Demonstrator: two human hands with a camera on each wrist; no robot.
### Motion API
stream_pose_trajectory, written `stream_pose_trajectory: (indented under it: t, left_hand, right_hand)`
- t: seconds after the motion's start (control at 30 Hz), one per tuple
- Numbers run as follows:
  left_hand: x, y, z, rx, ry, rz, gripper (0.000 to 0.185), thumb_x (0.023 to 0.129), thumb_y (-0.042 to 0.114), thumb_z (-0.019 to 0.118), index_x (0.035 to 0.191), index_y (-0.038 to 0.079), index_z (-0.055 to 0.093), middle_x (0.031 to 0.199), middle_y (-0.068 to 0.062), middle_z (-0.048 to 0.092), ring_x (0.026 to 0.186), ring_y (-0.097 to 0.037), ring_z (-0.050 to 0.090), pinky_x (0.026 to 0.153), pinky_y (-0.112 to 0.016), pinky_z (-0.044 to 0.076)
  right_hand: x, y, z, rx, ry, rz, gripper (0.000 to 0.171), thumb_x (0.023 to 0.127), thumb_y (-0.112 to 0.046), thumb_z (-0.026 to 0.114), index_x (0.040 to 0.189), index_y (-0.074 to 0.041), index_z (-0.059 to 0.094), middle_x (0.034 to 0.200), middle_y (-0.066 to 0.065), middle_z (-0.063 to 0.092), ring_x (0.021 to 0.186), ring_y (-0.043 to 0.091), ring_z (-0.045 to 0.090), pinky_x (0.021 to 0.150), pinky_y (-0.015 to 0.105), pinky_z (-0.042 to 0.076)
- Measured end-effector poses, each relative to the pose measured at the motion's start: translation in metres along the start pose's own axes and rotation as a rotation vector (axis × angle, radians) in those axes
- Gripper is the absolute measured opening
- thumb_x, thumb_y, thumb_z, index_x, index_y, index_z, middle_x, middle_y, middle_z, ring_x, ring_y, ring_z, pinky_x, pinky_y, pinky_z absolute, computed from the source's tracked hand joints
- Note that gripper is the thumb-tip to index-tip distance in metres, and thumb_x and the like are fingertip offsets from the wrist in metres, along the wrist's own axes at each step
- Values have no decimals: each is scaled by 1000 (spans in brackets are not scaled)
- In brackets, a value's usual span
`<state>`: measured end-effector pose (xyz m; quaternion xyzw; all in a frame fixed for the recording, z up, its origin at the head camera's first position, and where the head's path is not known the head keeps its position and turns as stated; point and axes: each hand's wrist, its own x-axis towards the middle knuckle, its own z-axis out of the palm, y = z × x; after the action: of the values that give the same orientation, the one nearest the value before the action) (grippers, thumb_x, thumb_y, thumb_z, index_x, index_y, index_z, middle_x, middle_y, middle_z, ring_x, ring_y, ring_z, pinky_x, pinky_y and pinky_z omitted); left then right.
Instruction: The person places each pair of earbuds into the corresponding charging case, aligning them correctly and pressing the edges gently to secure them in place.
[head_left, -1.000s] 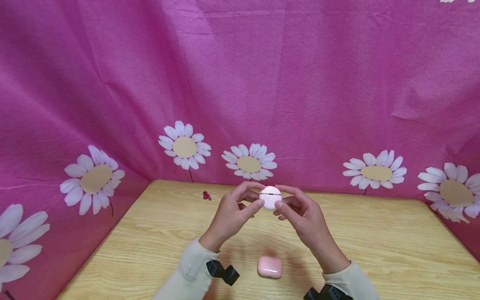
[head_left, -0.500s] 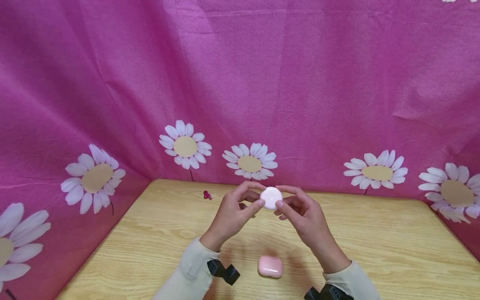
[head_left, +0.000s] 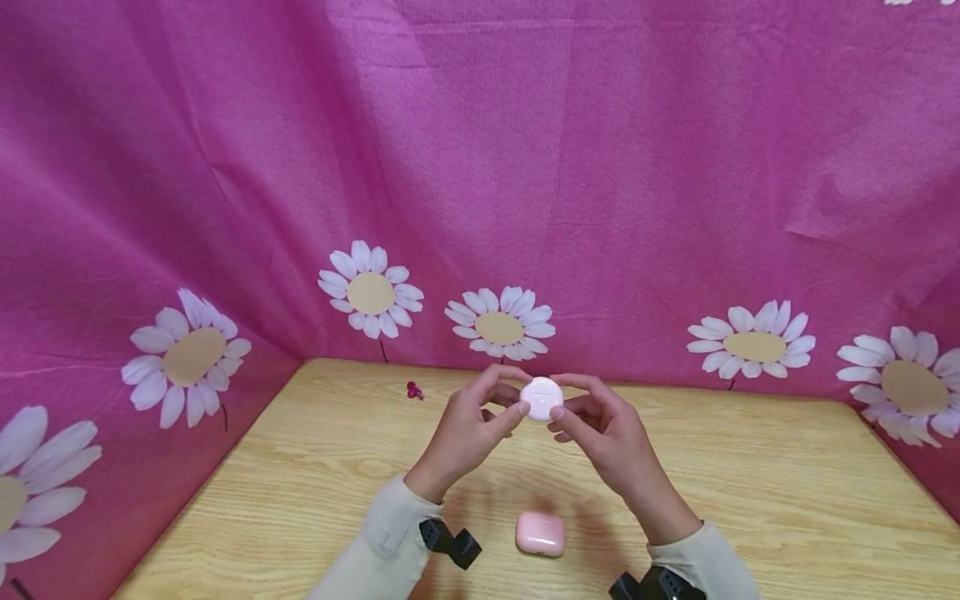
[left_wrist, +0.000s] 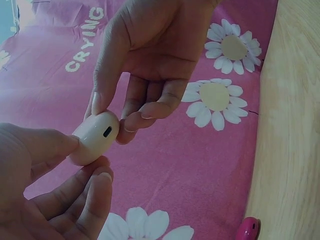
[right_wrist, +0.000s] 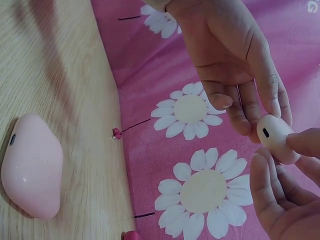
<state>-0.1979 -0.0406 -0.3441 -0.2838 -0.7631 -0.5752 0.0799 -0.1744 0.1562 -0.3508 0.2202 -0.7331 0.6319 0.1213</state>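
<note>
Both hands hold a glossy white earbud charging case (head_left: pixel 541 399), raised over the far part of the table. Its lid is down, and a dark charging port on its underside shows in both wrist views. My left hand (head_left: pixel 465 433) grips the case's left side between thumb and fingers. From the right side, the thumb and fingers of my right hand (head_left: pixel 615 446) pinch it. A second earbud case, pink (head_left: pixel 540 534), lies on the table nearer to me, below the hands. Whatever is inside either case is hidden.
A pair of small magenta earbuds (head_left: pixel 415 391) lies near the back left of the wooden table (head_left: pixel 735 500). Another magenta object (right_wrist: pixel 131 235) is cut off at the right wrist view's bottom edge. A pink daisy-printed cloth (head_left: pixel 615 208) hangs behind the table and along its sides.
A dark gap under the white case's lid showed one second ago; the lid has since shut. The case and hands have dipped very slightly. The pink case has stayed put.
</note>
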Motion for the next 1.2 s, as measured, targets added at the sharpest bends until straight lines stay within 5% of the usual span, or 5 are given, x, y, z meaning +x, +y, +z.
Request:
stream_pose_trajectory:
  t: [0.27,0.47,0.8,1.2]
  left_hand:
    - [1,-4,4,-41,5,-31,32,89,6,68,119,8,57,97,-11,70,88,-23,66,62,-31,57]
    - [-1,12,5,-106,2,-77,30,88,-4,65,116,-3,56,101,-22,67,88,-35,67,69,-36,58]
    - [4,-17,12,-76,88,-128,28,84,2,73,110,8,66,92,-14,61,76,-20,70,67,-29,58]
    - [1,-26,17,45,102,-140,29,86,5,72,114,6,69,98,-11,67,84,-24,70,70,-25,56]
  right_hand:
    - [0,2,-1,3,-2,35,36,91,-2,64,125,-5,56,95,23,68,79,18,70,70,35,58]
    - [0,1,-1,-1,17,75,34,91,-1,64,124,-4,58,100,24,64,81,19,69,72,36,58]
    - [-1,-5,2,-91,77,232,32,89,-6,68,120,-1,63,106,20,63,84,23,67,76,31,57]
    - [-2,-6,5,-159,92,304,33,91,-11,66,121,1,63,116,19,64,89,22,69,80,31,55]
